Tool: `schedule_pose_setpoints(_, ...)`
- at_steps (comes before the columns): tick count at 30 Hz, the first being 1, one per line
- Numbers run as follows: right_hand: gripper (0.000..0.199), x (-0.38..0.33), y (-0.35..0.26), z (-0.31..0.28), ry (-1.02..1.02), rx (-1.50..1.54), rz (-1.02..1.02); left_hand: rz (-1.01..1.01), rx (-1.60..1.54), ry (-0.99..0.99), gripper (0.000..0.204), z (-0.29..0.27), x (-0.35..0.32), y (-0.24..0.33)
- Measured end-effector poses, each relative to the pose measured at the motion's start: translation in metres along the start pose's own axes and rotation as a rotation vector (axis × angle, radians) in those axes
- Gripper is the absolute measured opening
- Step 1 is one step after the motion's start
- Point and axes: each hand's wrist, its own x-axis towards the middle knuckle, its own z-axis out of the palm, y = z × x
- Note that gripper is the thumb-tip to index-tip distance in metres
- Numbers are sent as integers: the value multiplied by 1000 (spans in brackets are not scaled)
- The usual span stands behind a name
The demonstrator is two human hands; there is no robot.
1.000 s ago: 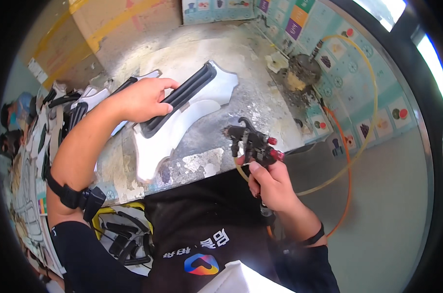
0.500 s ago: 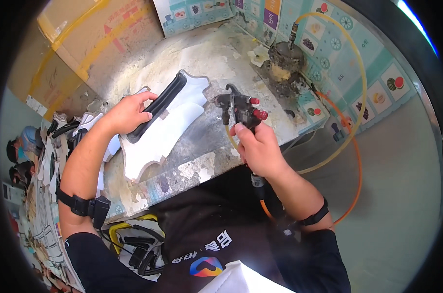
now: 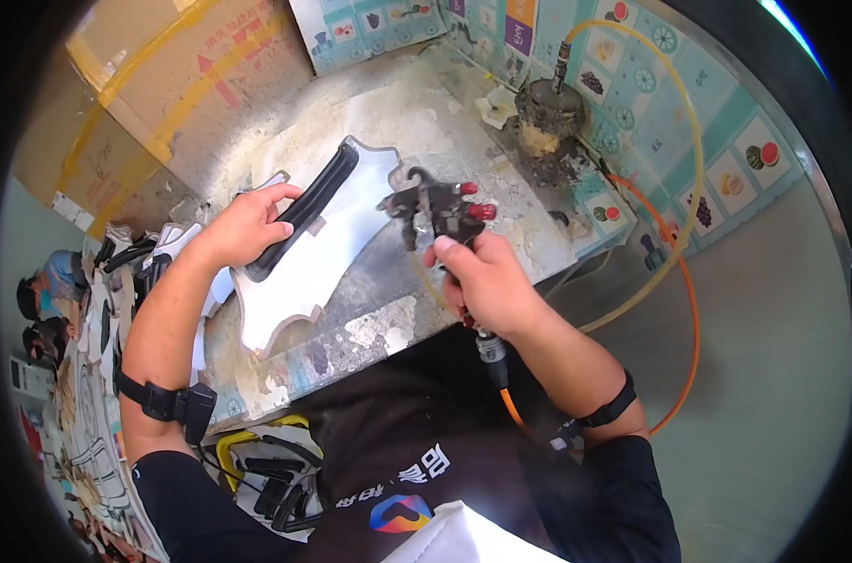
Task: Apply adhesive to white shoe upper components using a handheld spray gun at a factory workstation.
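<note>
A white shaped panel (image 3: 318,263) with scalloped ends and a grey edge lies on the worktable. Along it runs a long black curved strip (image 3: 315,202), like a handle or trim piece. My left hand (image 3: 243,227) grips the strip's nearer part, thumb on one side and fingers on the other. Wrapped round the grip of a dark, grimy spray gun (image 3: 437,211) with red knobs is my right hand (image 3: 489,281). The gun is held just right of the panel, its nozzle end toward it. No spray can be made out.
A stained worktable (image 3: 388,324) bears a crusted pot (image 3: 550,117) with a yellow hose (image 3: 696,150). An orange hose (image 3: 694,347) loops at the right. Cardboard boxes (image 3: 182,75) stand behind. More panels and black strips (image 3: 116,253) are stacked at left; a yellow-rimmed container (image 3: 221,448) holds others below.
My right hand has brought the spray gun left, closer to the panel, and its outline is slightly blurred. My left hand keeps its grip on the black strip.
</note>
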Motion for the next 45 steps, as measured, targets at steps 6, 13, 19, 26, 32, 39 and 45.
schedule_pose_setpoints(6, 28, 28, 3, -16, 196, 72, -74, -10, -76, 11, 47, 0, -11, -4)
schedule_pose_setpoints(13, 36, 10, 1, -40, 240, -664, -350, -44, -313, 51, 45, -24, -82, -30)
schedule_pose_setpoints(19, 54, -1, 5, -25, 258, -1213, -789, -69, -347, 176, 48, -29, -185, -57)
schedule_pose_setpoints(26, 63, 19, 59, -13, 273, -1486, -924, -203, -653, 202, 56, 51, -279, -90)
schedule_pose_setpoints(32, 57, 25, 70, -23, 253, -1529, -863, -281, -803, 376, 49, 104, -352, -139)
schedule_pose_setpoints(39, 57, 21, 69, -21, 261, -1524, -804, -243, -1151, 1936, 44, 9, -529, -246)
schedule_pose_setpoints(45, 56, 18, 63, -15, 246, -1486, -836, -500, -951, 1441, 35, 33, -447, -263)
